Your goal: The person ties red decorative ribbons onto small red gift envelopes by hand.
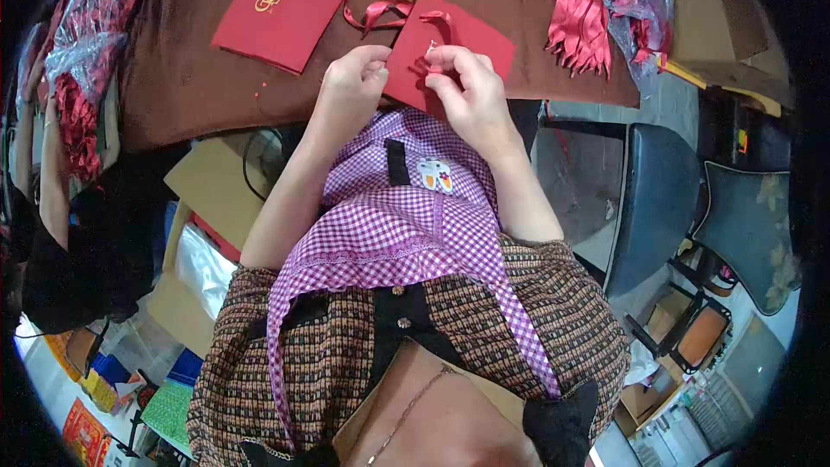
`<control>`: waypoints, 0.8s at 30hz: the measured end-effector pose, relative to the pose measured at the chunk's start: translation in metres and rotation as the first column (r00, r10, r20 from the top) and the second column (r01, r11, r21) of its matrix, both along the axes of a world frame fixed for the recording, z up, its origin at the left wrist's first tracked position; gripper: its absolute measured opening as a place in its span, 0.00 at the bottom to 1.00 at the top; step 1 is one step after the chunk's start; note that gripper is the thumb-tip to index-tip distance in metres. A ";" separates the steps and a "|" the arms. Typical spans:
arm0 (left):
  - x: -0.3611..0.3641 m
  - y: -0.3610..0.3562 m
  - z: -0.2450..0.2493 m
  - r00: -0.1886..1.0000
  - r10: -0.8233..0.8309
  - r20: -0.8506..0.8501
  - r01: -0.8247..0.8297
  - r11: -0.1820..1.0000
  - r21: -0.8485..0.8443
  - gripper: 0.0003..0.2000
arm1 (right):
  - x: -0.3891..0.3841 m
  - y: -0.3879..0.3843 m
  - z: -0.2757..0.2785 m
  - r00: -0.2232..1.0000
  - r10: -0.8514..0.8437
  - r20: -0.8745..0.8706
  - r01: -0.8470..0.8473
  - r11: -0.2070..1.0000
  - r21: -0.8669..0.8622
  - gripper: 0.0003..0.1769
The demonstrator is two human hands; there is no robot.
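Observation:
A red square pouch or folder lies at the table's front edge, tilted, with a gold mark partly covered by my fingers. A shiny red ribbon loops out from its left side, and another piece of ribbon curves over its face down to my right hand. My right hand is closed in a pinch over the pouch, at the ribbon. Beside the pouch's left edge, my left hand is also pinched; what its fingertips hold is too small to make out.
A stack of red pouches with gold lettering lies left on the brown tablecloth. Red ribbons hang at the right, next to a clear plastic bag. Plastic-wrapped red material is at far left. A dark chair stands right.

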State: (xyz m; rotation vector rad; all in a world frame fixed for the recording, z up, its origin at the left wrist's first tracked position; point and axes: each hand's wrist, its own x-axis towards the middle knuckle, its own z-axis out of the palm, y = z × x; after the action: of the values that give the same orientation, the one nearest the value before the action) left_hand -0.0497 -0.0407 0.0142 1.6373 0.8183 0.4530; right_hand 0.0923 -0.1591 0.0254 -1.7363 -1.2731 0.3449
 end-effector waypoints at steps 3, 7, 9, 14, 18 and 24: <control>0.000 0.001 -0.005 1.000 0.003 -0.012 -0.003 0.999 0.053 0.13 | 0.000 0.001 -0.004 0.983 0.016 0.181 -0.019 1.000 0.017 0.08; 0.000 0.000 -0.007 1.000 0.004 -0.012 -0.003 0.997 0.076 0.13 | -0.002 0.005 -0.014 0.957 -0.008 0.291 -0.013 0.998 0.069 0.07; 0.000 0.000 -0.008 1.000 0.004 -0.010 -0.003 0.997 0.072 0.13 | -0.003 0.007 -0.016 0.951 -0.015 0.310 -0.010 0.997 0.080 0.06; 0.001 -0.001 -0.008 0.999 0.017 -0.033 -0.016 0.999 0.047 0.12 | -0.008 0.009 -0.019 0.883 -0.081 0.463 0.044 0.995 0.090 0.05; 0.002 -0.002 -0.011 1.000 0.016 -0.027 -0.015 0.998 0.059 0.12 | -0.008 0.010 -0.019 0.880 -0.051 0.472 0.041 0.999 0.032 0.05; 0.003 -0.007 -0.003 0.996 0.038 -0.077 -0.027 0.989 0.146 0.13 | -0.009 0.012 -0.016 0.862 -0.044 0.504 0.031 0.999 0.034 0.06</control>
State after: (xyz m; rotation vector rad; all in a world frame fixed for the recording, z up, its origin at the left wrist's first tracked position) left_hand -0.0464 -0.0477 0.0111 1.7882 0.8899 0.4820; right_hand 0.0832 -0.1476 0.0093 -1.8965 -1.5976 -0.1699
